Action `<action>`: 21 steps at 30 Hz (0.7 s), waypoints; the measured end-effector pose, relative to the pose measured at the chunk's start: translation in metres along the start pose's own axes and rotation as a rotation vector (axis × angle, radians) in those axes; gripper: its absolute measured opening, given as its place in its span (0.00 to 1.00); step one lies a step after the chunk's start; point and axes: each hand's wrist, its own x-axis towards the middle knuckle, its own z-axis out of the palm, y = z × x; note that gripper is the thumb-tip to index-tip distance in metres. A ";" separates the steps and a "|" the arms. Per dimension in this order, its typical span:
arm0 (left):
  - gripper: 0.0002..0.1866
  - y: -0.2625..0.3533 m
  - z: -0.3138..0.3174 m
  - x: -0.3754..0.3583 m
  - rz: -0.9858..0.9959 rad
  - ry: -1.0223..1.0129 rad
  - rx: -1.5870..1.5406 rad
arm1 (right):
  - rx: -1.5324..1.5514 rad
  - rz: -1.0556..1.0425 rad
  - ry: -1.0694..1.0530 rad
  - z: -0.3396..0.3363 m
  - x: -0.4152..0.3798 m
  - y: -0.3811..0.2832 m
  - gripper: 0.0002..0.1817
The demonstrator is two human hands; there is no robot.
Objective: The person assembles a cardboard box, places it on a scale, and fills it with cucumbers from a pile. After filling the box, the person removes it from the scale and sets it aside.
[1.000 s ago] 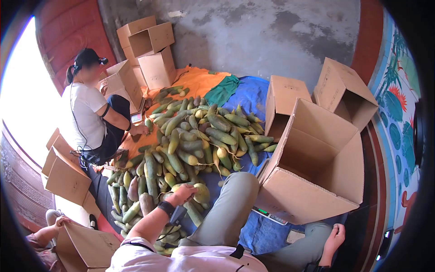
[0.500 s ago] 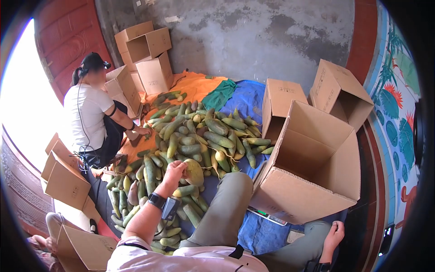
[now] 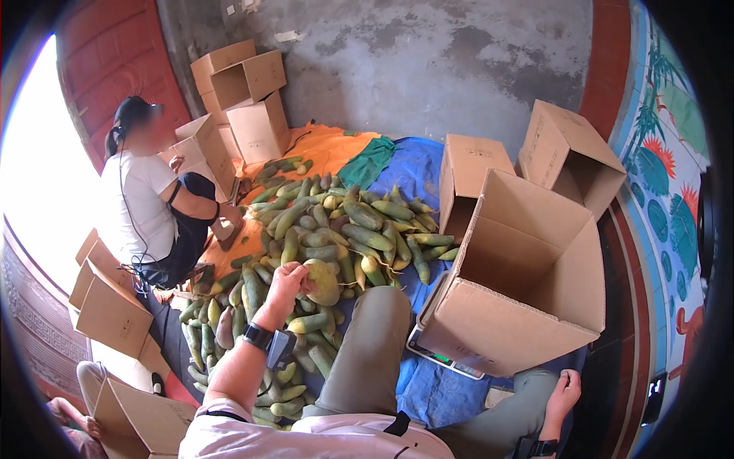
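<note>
A round, flattish yellow-green vegetable (image 3: 323, 282) is held at its left edge by my left hand (image 3: 289, 281), its fingers closed on it above the pile. Long green radish-like vegetables (image 3: 365, 236) are heaped on the floor sheets in front of me. My right hand (image 3: 564, 390) rests by my right knee, fingers curled; whether they hold anything is too small to tell. Beside that knee, a large open cardboard box (image 3: 524, 298) stands on a scale (image 3: 446, 362) with a green display. The inside that shows looks bare.
Two more open boxes (image 3: 475, 170) (image 3: 573, 157) stand behind the large one. At the left a person (image 3: 149, 183) in a white shirt squats beside the heap, near stacked boxes (image 3: 256, 126). Another person's hand (image 3: 90, 426) touches a box (image 3: 145, 417) at the lower left. Orange (image 3: 321, 149) and blue (image 3: 413, 172) sheets cover the floor.
My left hand and the round vegetable have shifted slightly left and up. The squatting person's near hand has drawn back from the heap, and the other hand is now raised.
</note>
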 end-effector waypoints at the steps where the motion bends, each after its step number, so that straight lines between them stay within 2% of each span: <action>1: 0.14 -0.003 0.001 -0.002 0.000 -0.004 -0.001 | -0.002 0.002 0.003 0.000 0.000 0.000 0.06; 3: 0.13 -0.009 0.001 -0.004 -0.067 0.013 0.001 | 0.009 0.006 -0.005 -0.001 0.000 -0.002 0.06; 9: 0.13 -0.001 0.003 -0.011 -0.087 -0.026 -0.003 | -0.002 0.009 0.004 0.002 0.001 -0.005 0.06; 13: 0.13 0.026 0.008 -0.015 -0.027 -0.090 -0.010 | -0.009 0.012 0.011 0.003 0.003 -0.009 0.05; 17: 0.14 0.073 0.023 -0.029 0.134 -0.144 -0.118 | 0.154 0.051 -0.030 0.000 0.010 -0.007 0.05; 20: 0.12 0.102 0.031 -0.043 0.229 -0.210 -0.248 | 0.201 0.022 0.066 -0.027 0.023 -0.066 0.05; 21: 0.12 0.115 0.037 -0.051 0.243 -0.235 -0.294 | 0.229 -0.081 0.106 -0.040 0.025 -0.094 0.05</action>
